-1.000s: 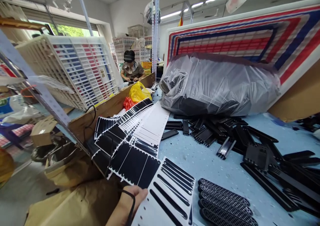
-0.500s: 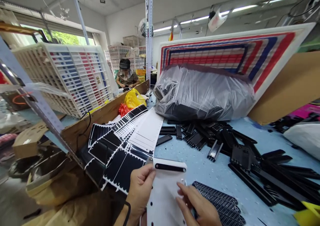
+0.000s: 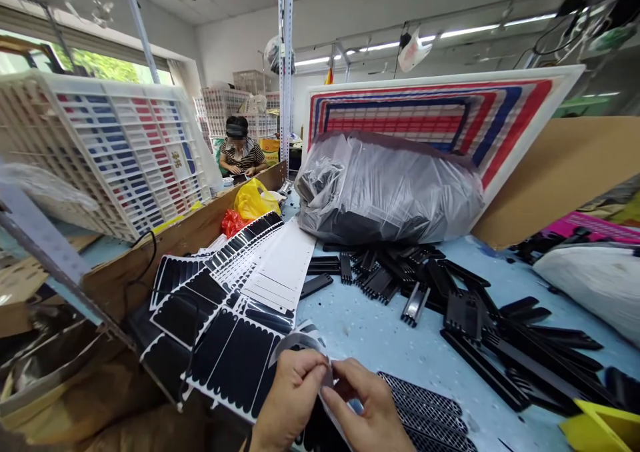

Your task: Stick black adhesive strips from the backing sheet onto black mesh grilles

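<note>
My left hand (image 3: 293, 395) is closed, its thumb and fingers pinching the edge of a white backing sheet (image 3: 300, 339) that curls up over the fingers. Beside it, nearly touching, my right hand (image 3: 367, 405) pinches the same sheet. A dark surface shows under the sheet between the hands. Left of my hands lie black sticker sheets (image 3: 237, 355) with scalloped edges, and white sheets (image 3: 283, 265) fan out behind them. Black mesh-patterned strips (image 3: 425, 405) are to the right of my right hand.
Black plastic pieces (image 3: 480, 319) are heaped on the blue table (image 3: 350, 312). Behind stands a filled plastic bag (image 3: 390, 185) against a striped crate. A wooden board (image 3: 190, 232) edges the left. A person (image 3: 243, 149) sits far back; yellow object (image 3: 600, 425) front right.
The flat white sheet is now bent and curled between my hands. My right hand has come in to meet my left. The view has shifted slightly to the right.
</note>
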### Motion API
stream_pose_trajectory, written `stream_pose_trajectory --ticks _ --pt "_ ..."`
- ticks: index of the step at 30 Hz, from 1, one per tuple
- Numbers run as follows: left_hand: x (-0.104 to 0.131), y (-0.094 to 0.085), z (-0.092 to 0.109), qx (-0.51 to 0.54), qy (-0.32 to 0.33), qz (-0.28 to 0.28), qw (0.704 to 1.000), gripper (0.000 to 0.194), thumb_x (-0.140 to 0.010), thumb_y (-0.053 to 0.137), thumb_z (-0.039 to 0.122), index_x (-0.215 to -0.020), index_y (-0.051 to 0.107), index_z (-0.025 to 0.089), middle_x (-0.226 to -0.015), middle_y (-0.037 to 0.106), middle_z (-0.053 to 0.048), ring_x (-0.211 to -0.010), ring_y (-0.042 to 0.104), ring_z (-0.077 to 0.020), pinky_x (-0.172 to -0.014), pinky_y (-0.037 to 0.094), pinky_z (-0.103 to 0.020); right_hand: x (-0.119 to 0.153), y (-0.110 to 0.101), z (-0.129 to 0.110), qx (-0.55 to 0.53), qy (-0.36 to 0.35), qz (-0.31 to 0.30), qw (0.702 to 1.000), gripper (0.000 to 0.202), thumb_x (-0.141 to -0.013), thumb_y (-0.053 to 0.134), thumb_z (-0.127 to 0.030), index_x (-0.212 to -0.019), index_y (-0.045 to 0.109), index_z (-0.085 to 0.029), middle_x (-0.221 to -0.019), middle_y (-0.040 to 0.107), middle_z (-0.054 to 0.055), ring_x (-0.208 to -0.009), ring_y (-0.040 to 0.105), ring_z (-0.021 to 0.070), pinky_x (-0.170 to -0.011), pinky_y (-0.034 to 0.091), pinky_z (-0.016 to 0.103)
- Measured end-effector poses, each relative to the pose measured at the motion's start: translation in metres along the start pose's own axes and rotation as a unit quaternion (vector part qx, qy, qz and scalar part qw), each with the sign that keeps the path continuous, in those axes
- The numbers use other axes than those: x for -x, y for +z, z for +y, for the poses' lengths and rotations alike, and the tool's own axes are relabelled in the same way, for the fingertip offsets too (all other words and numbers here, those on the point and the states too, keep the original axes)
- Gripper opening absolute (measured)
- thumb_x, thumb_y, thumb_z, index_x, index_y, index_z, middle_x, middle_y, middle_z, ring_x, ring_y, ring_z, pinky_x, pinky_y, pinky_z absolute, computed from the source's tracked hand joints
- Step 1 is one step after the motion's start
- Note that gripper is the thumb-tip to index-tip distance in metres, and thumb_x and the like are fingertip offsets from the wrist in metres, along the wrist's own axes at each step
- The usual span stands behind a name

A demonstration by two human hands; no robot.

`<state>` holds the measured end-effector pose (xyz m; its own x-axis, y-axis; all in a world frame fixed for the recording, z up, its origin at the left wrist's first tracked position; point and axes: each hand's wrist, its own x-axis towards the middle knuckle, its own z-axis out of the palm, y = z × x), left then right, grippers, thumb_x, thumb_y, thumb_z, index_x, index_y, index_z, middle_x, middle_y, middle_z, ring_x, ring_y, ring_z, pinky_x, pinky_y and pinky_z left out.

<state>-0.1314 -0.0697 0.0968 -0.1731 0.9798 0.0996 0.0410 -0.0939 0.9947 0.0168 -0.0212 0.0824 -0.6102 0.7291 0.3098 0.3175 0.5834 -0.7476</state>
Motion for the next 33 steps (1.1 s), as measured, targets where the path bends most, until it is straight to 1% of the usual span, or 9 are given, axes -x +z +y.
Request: stream_pose_trajectory --ticks 6,10,13,15,17,19,22,28,33 --pt "-0.001 0.009 -0.006 0.01 -0.021 -0.021 0.999 0.027 -0.081 0.052 0.032 -0.059 0.059 0.017 -0.059 0.049 0.0 -0.06 0.043 -0.0144 -0.058 0.035 -0.025 -0.005 -0.002 -0.001 -0.071 0.085 0.027 0.993 0.041 -0.087 0.058 -0.049 -0.067 0.071 -0.016 -0.057 0.065 0.003 -0.052 0.059 0.0141 -0.05 0.046 0.022" --pt "-0.007 0.003 -0.013 -0.01 -0.027 -0.014 0.999 0.033 -0.084 0.055 0.036 -0.059 0.064 0.017 -0.057 0.055 0.0 -0.057 0.047 -0.0141 -0.056 0.038 -0.024 -0.009 -0.016 0.012 -0.194 0.164 0.032 0.967 0.052 -0.081 0.061 -0.064 -0.072 0.075 -0.015 -0.059 0.071 0.006 -0.054 0.067 0.019 -0.052 0.054 0.026" --pt "-0.027 -0.017 -0.011 -0.027 -0.018 0.049 0.998 0.032 -0.08 0.06 0.042 -0.064 0.07 0.017 -0.062 0.065 -0.003 -0.063 0.059 -0.0186 -0.061 0.048 -0.027 -0.012 -0.048 0.027 -0.235 0.196 0.15 0.94 0.05 -0.067 0.075 -0.065 -0.075 0.078 -0.016 -0.06 0.074 0.008 -0.052 0.07 0.0228 -0.05 0.059 0.031" --pt "-0.047 -0.034 -0.001 -0.027 0.013 0.102 0.994 0.03 -0.077 0.063 0.044 -0.079 0.076 0.017 -0.081 0.075 -0.007 -0.086 0.068 -0.0254 -0.078 0.054 -0.033 -0.011 -0.077 0.034 -0.253 0.209 0.26 0.908 0.049 -0.055 0.085 -0.06 -0.074 0.078 -0.015 -0.059 0.074 0.009 -0.048 0.069 0.0229 -0.048 0.061 0.032" --pt "-0.069 -0.05 0.013 -0.004 0.055 0.153 0.987 0.036 -0.075 0.066 0.044 -0.095 0.078 0.017 -0.104 0.076 -0.01 -0.11 0.064 -0.0284 -0.094 0.052 -0.038 -0.007 -0.106 0.037 -0.266 0.209 0.345 0.876 0.047 -0.047 0.09 -0.055 -0.072 0.078 -0.016 -0.057 0.073 0.008 -0.043 0.067 0.021 -0.044 0.06 0.03" --pt "-0.09 -0.062 0.021 0.006 0.095 0.184 0.978 0.04 -0.077 0.063 0.044 -0.103 0.076 0.016 -0.114 0.073 -0.012 -0.114 0.063 -0.0279 -0.098 0.049 -0.038 0.001 -0.128 0.036 -0.276 0.212 0.39 0.852 0.045 -0.043 0.093 -0.051 -0.072 0.079 -0.019 -0.057 0.074 0.008 -0.044 0.067 0.0203 -0.046 0.061 0.027" --pt "-0.115 -0.071 0.012 -0.142 0.071 0.203 0.966 0.039 -0.086 0.049 0.041 -0.101 0.073 0.015 -0.105 0.075 -0.008 -0.098 0.067 -0.0229 -0.085 0.052 -0.031 0.017 -0.142 0.033 -0.289 0.23 0.385 0.846 0.046 -0.042 0.093 -0.048 -0.076 0.08 -0.02 -0.067 0.077 0.011 -0.056 0.073 0.0247 -0.053 0.063 0.028" --pt "-0.129 -0.091 -0.042 -0.385 -0.079 0.204 0.897 0.03 -0.076 0.053 0.018 -0.046 0.056 0.019 -0.046 0.055 -0.001 -0.064 0.063 -0.0219 -0.064 0.044 -0.029 0.05 -0.135 0.044 -0.287 0.263 0.302 0.87 0.043 -0.046 0.09 -0.047 -0.078 0.082 -0.02 -0.076 0.078 0.016 -0.067 0.075 0.0335 -0.057 0.065 0.035" --pt "-0.112 -0.103 -0.036 -0.462 -0.118 0.208 0.854 0.011 -0.072 0.062 0.025 -0.076 0.07 0.019 -0.06 0.064 -0.004 -0.079 0.065 -0.0276 -0.073 0.045 -0.032 0.067 -0.135 0.048 -0.22 0.286 0.285 0.888 0.038 -0.052 0.088 -0.046 -0.077 0.08 -0.018 -0.061 0.075 0.011 -0.056 0.073 0.0266 -0.055 0.062 0.031"
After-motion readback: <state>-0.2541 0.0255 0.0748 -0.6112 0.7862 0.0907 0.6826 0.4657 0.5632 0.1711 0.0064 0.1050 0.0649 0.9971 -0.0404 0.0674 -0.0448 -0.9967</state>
